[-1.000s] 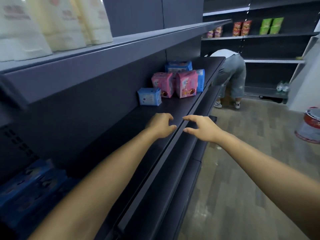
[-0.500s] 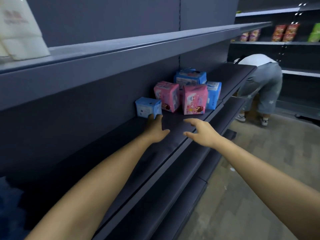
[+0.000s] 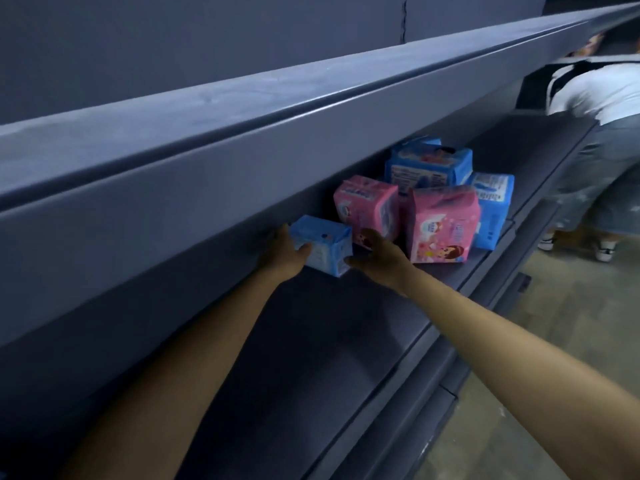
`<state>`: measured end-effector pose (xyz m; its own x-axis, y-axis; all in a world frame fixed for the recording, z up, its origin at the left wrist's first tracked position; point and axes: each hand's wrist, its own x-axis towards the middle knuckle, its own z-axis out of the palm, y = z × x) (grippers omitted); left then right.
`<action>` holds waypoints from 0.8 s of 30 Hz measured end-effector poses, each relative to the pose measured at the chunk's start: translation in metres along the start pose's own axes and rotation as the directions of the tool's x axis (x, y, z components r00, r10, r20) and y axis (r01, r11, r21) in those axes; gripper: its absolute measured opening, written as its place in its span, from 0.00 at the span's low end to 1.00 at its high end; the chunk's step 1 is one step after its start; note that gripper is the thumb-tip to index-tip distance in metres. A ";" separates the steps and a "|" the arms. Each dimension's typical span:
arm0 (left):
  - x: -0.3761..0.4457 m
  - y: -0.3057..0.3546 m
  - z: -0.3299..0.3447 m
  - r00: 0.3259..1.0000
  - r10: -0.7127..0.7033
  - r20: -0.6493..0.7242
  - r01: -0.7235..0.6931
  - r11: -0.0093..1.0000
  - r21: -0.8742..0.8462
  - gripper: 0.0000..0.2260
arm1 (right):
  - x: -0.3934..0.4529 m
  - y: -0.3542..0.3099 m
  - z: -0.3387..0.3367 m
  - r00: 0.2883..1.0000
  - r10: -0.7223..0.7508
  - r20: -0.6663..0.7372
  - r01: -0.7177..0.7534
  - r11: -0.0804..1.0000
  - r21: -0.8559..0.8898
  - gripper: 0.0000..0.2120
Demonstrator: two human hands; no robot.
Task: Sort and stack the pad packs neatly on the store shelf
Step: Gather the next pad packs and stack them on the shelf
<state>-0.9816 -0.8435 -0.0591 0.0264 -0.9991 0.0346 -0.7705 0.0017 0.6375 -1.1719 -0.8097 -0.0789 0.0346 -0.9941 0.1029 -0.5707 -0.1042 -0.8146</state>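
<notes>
While the dark shelf point(image 3: 311, 358) stretches away beneath my arms, a bending person point(image 3: 595, 140) stands at its far end. Behind the small pack, two pink packs point(image 3: 443, 226) and two blue packs point(image 3: 429, 168) cluster. My left hand point(image 3: 285, 252) grasps the left side of the small light-blue pack point(image 3: 323, 249) on the shelf; my right hand point(image 3: 377, 258), fingers spread, touches its right side.

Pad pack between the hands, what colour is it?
Light blue pad pack, with white print on its near face; the head view shows it.
</notes>
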 end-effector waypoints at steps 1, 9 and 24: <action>0.006 0.001 0.000 1.000 0.005 -0.004 -0.005 1.000 -0.002 0.26 | 0.009 0.002 0.004 1.000 0.018 0.006 -0.019 0.998 0.054 0.27; 0.026 0.019 0.013 0.998 0.031 -0.051 -0.033 0.998 -0.047 0.24 | 0.053 0.010 0.025 0.994 0.099 0.047 -0.106 0.977 0.183 0.33; -0.029 0.004 -0.005 0.978 -0.168 -0.125 0.153 0.981 -0.121 0.26 | 0.023 -0.002 0.033 0.975 0.095 0.199 -0.143 0.959 0.245 0.35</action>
<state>-0.9816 -0.8143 -0.0537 0.2349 -0.9717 0.0232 -0.6747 -0.1458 0.7235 -1.1431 -0.8329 -0.0935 0.1429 -0.9856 -0.0902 -0.3516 0.0347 -0.9355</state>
